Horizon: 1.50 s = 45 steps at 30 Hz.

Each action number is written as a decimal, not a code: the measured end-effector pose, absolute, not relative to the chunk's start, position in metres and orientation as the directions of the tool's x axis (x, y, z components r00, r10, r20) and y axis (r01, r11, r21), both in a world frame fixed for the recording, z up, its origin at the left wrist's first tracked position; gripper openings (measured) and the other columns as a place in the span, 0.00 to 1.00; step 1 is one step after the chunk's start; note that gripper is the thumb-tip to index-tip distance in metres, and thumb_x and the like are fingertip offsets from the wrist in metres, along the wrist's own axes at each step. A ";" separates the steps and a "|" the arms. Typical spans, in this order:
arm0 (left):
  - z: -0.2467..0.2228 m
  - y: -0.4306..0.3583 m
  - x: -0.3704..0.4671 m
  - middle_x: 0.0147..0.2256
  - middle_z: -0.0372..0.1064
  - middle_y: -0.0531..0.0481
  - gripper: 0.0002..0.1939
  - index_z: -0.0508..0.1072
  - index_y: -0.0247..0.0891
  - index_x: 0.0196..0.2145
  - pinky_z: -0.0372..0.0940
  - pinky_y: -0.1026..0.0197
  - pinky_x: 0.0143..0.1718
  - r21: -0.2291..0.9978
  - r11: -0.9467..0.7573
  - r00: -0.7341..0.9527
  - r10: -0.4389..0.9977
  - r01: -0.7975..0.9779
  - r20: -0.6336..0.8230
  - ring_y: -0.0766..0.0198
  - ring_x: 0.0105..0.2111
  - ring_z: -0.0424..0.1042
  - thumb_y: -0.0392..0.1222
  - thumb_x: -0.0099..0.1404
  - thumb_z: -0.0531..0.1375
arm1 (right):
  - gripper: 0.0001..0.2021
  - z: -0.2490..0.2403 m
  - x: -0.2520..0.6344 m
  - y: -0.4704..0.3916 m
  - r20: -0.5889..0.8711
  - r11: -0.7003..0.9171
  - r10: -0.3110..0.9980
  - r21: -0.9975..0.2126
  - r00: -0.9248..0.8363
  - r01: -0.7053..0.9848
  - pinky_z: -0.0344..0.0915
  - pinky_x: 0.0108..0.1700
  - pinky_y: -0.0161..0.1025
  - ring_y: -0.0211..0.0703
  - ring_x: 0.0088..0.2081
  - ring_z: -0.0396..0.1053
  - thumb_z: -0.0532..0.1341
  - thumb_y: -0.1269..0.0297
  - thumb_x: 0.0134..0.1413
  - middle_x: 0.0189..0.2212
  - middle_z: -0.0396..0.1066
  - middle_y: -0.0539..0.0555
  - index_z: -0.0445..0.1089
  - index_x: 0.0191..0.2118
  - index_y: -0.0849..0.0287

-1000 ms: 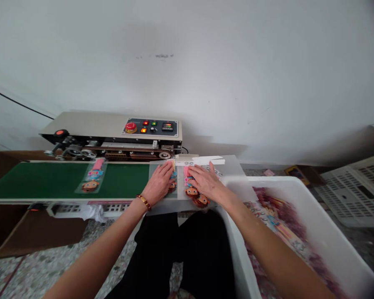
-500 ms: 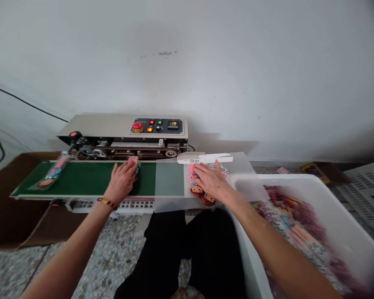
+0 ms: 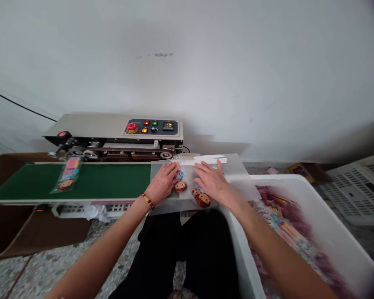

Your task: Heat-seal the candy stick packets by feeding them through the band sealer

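My left hand is closed at the side of a clear packet with a brown-haired cartoon head, its fingertips on the packet's upper part. My right hand lies with spread fingers over more such packets, partly hiding them. Both hands are above a translucent sheet at the right end of a green conveyor belt. Further left on the belt lies another packet, pink at the top. Behind the belt stands a sealing machine with lit buttons and a red knob.
To my right, a white foam box holds many packets and reddish plastic. A white slotted crate stands beyond it. At the left end of the belt is an open cardboard box. White strips lie at the sheet's back edge.
My left hand has moved right, from the belt to a packet beside my right hand. A pink-topped packet now lies further left; the earlier leftmost packet is off the belt. The view shifted slightly.
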<state>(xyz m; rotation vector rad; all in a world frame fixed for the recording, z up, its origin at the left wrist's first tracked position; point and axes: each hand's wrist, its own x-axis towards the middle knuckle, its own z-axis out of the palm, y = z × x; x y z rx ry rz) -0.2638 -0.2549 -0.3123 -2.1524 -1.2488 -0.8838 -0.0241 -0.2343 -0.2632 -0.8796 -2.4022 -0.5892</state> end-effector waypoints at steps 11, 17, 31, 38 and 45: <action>-0.291 -0.245 -0.286 0.67 0.60 0.36 0.25 0.60 0.36 0.67 0.54 0.42 0.71 -0.178 -0.597 0.555 0.539 0.782 0.634 0.52 0.70 0.56 0.41 0.75 0.53 | 0.17 -0.295 0.011 -0.235 0.563 0.673 0.553 0.134 -0.615 0.728 0.37 0.67 0.78 0.60 0.67 0.59 0.54 0.63 0.70 0.63 0.68 0.60 0.72 0.58 0.54; -0.295 -0.260 -0.309 0.68 0.59 0.38 0.25 0.60 0.37 0.68 0.56 0.43 0.71 -0.109 -0.577 0.489 0.561 0.810 0.668 0.54 0.70 0.56 0.43 0.76 0.51 | 0.17 -0.296 0.012 -0.234 0.598 0.699 0.496 0.156 -0.630 0.698 0.33 0.67 0.78 0.61 0.66 0.60 0.53 0.62 0.70 0.62 0.70 0.61 0.72 0.57 0.55; -0.302 -0.304 -0.351 0.60 0.70 0.37 0.20 0.71 0.40 0.59 0.52 0.32 0.68 -0.118 -0.287 0.274 0.594 0.950 0.757 0.48 0.62 0.68 0.44 0.73 0.52 | 0.19 -0.272 -0.028 -0.230 0.664 0.760 0.451 0.064 -0.596 0.647 0.34 0.69 0.76 0.57 0.67 0.60 0.51 0.65 0.71 0.64 0.67 0.57 0.69 0.61 0.52; -0.301 -0.263 -0.225 0.67 0.61 0.37 0.25 0.63 0.33 0.65 0.55 0.42 0.70 -0.207 -0.557 0.553 0.573 0.804 0.605 0.52 0.69 0.57 0.36 0.72 0.52 | 0.15 -0.295 0.009 -0.242 0.680 0.704 0.425 0.167 -0.598 0.690 0.35 0.70 0.74 0.58 0.65 0.62 0.54 0.64 0.70 0.60 0.71 0.59 0.74 0.54 0.55; -0.312 -0.259 -0.256 0.67 0.59 0.34 0.25 0.63 0.33 0.65 0.53 0.36 0.70 -0.120 -0.408 0.370 0.616 0.905 0.695 0.48 0.69 0.58 0.37 0.72 0.50 | 0.16 -0.303 0.009 -0.238 0.672 0.686 0.461 0.145 -0.580 0.713 0.34 0.71 0.73 0.57 0.65 0.63 0.53 0.64 0.71 0.62 0.70 0.57 0.73 0.57 0.51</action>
